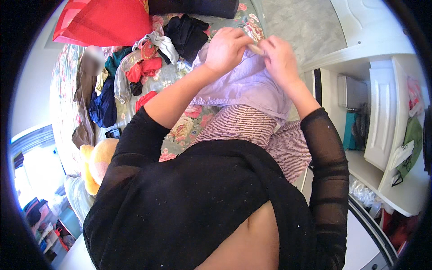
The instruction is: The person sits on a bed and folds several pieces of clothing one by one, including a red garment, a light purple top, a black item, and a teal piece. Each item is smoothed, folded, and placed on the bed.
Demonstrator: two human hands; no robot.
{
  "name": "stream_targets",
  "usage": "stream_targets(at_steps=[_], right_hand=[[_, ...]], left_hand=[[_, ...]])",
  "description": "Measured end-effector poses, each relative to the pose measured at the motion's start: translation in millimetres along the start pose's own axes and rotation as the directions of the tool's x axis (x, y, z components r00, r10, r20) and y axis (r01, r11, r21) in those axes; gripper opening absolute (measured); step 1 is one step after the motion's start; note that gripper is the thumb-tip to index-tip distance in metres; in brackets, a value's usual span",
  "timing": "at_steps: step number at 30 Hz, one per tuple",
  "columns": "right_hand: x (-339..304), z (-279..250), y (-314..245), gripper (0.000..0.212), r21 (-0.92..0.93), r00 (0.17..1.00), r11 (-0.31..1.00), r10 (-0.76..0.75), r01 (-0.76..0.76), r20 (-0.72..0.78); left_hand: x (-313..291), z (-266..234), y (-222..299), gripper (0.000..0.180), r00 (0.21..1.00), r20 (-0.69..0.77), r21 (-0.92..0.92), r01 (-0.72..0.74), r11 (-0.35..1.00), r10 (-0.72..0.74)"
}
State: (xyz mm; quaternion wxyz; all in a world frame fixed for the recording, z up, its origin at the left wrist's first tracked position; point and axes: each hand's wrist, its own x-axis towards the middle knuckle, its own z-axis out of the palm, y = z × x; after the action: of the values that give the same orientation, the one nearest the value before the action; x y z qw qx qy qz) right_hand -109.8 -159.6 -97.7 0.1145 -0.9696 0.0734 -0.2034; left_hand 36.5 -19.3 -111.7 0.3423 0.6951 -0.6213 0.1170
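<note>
A pale lavender garment (238,87) with a gathered edge is draped over my lap, on top of my patterned trousers (238,123). Beyond it, both arms reach forward and my hands come close together. The fingers of my left hand (226,50) are closed in a pinch on one end of a small beige strip (256,49). At its other end, my right hand (280,59) pinches it too. Whether this strip belongs to the garment, I cannot tell. Both hands are just above the garment's far part and hide some of it.
Left of my lap, a flowered bed cover (182,130) carries a heap of clothes, among them a black piece (186,36), red pieces (150,66) and a navy piece (103,105). A large red bag (105,22) stands behind. An open white cabinet (382,117) is at the right.
</note>
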Motion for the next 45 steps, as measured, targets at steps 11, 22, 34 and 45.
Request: stream_targets(at_steps=[11,22,34,45], right_hand=[[-120.4,-49.7,-5.7,0.031,0.265,0.931,0.899,0.364,-0.350,-0.006],[-156.4,-15.0,5.5,0.039,0.700,0.523,0.079,0.724,-0.710,0.450],[-48.0,-6.7,-52.7,0.034,0.835,0.875,0.265,0.198,-0.482,0.442],[-56.7,-11.5,-46.7,0.025,0.298,0.904,0.952,-0.193,0.077,0.383]], left_hand=[[-91.1,-23.4,34.2,0.033,0.945,0.185,-0.208,0.304,0.929,-0.268],[-81.3,11.1,115.5,0.054,0.921,0.373,-0.326,0.246,0.913,-0.115],[-95.5,-3.3,125.3,0.041,0.635,0.581,-0.688,0.717,0.108,-0.509],[-109.7,-18.3,111.0,0.034,0.452,0.587,-0.721,0.668,-0.181,-0.671]])
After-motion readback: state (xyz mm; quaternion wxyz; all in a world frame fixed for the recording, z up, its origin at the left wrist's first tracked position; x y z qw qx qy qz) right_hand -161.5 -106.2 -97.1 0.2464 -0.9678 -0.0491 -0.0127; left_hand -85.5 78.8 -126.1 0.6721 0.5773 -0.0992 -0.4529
